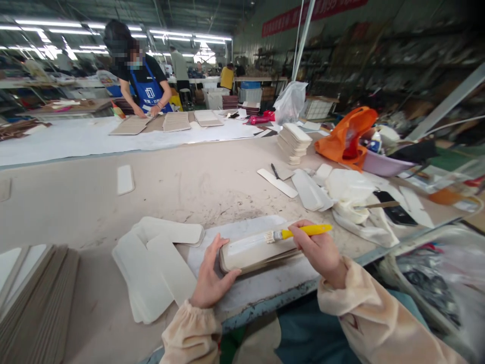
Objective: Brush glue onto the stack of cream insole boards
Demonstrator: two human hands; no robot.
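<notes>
In my right hand (318, 250) is a paintbrush (308, 231) with a yellow handle, its pale bristles touching the top of a stack of long rounded boards (246, 254). A wet-looking white streak runs along the top board. My left hand (214, 275) steadies the stack's left end, thumb on the near edge and fingers around the far corner. Under the stack lies a white sheet (235, 226). Just left of it, several loose white rounded panels (151, 268) overlap one another.
A tall stack of brown-edged boards (41, 298) stands at the left. On the right are a glue-smeared white tub wrapped in plastic (350, 192), a black phone (396, 208), a pile of pale boards (293, 144) and an orange bag (346, 136). A co-worker (142, 81) works across the table.
</notes>
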